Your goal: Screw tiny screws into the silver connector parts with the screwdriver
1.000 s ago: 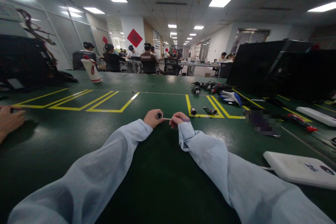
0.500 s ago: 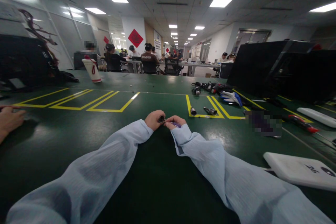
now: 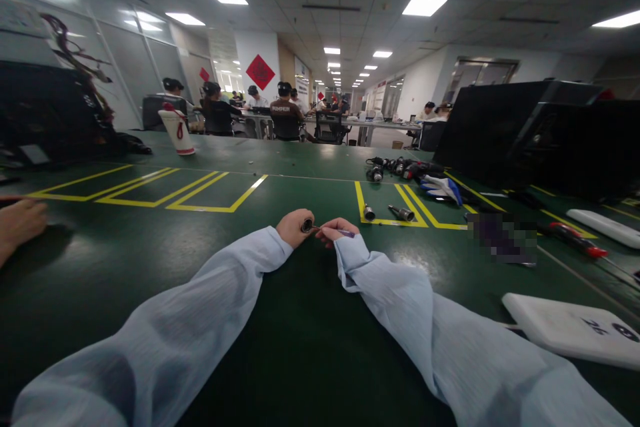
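My left hand (image 3: 291, 229) is closed around a small cylindrical metal part (image 3: 307, 225), whose round, dark open end faces me. Most of this part is hidden by the fingers. Pinched between the fingertips of my right hand (image 3: 336, 231) is a slim screwdriver-like tool with a purple handle (image 3: 346, 233). Its thin shaft points left, and the tip is at the rim of the metal part; whether it touches is too small to tell. Both hands are just above the green table (image 3: 300, 320).
Two metal fittings (image 3: 401, 213) lie inside yellow tape lines. Behind them are power tools (image 3: 400, 167) and a blue-white glove (image 3: 443, 188). A red-black screwdriver (image 3: 575, 238) and white power bank-like case (image 3: 570, 327) lie right. Another person's hand (image 3: 23, 223) is left, near a paper cup (image 3: 177, 132).
My right hand has drawn slightly right, away from the left hand, and more of the tool's thin shaft shows between them. My left hand keeps its grip on the metal part.
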The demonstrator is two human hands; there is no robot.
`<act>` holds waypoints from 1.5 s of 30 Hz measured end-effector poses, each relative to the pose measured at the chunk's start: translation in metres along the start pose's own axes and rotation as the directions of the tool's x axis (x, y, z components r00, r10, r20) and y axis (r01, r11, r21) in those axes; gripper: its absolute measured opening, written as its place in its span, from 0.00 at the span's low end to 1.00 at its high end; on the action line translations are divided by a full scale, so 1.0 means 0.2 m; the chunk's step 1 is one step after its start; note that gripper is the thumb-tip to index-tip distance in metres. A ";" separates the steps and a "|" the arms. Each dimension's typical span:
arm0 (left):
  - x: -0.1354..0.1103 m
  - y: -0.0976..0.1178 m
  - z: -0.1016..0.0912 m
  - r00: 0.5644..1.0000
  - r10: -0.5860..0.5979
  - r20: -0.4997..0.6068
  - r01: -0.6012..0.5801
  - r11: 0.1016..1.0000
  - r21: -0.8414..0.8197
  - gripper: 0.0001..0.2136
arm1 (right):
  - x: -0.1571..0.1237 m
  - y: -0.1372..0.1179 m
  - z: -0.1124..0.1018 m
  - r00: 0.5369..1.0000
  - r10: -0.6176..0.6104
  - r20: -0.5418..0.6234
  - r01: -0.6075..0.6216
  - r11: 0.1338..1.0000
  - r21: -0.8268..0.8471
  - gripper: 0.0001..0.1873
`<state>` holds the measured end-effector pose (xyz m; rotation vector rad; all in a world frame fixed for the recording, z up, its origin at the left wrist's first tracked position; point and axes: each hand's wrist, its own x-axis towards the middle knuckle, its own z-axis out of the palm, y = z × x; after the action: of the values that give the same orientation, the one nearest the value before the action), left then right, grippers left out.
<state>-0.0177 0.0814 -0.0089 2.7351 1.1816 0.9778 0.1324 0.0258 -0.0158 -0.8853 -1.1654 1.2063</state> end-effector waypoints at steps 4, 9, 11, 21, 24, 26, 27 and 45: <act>0.00 0.01 -0.01 0.999 0.030 0.010 -0.031 0.999 0.042 0.03 | 0.01 0.02 0.00 0.999 -0.009 0.053 0.010 1.000 -0.019 0.10; -0.01 0.02 -0.02 0.998 -0.007 -0.061 0.003 0.997 -0.072 0.04 | 0.08 0.04 -0.04 0.971 0.164 0.173 -0.192 0.968 0.163 0.10; -0.01 0.02 -0.02 0.997 -0.023 -0.067 0.015 0.991 -0.130 0.05 | 0.09 0.04 -0.05 0.961 0.197 0.195 -0.234 0.953 0.191 0.09; -0.01 0.02 -0.01 0.999 -0.012 -0.053 0.014 1.000 0.028 0.05 | 0.03 0.02 -0.03 0.994 0.047 0.102 -0.057 0.994 0.098 0.11; -0.01 0.03 -0.02 0.999 -0.002 -0.051 0.003 1.000 0.025 0.04 | 0.05 0.03 -0.03 0.981 0.117 0.154 -0.137 0.983 0.122 0.11; -0.01 0.03 -0.02 0.997 -0.009 -0.077 0.007 0.999 -0.036 0.05 | 0.06 0.03 -0.04 0.970 0.156 0.187 -0.188 0.968 0.168 0.10; -0.01 0.03 -0.02 0.996 -0.018 -0.092 0.011 0.997 -0.072 0.06 | 0.06 0.03 -0.04 0.967 0.161 0.197 -0.198 0.962 0.190 0.10; -0.01 0.03 -0.02 0.997 -0.017 -0.081 0.018 1.000 0.017 0.06 | 0.03 0.02 -0.02 0.977 0.131 0.165 -0.161 0.970 0.183 0.08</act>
<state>-0.0179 0.0747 -0.0048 2.7179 1.2295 1.0914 0.1356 0.0322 -0.0204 -0.7505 -1.0934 1.5046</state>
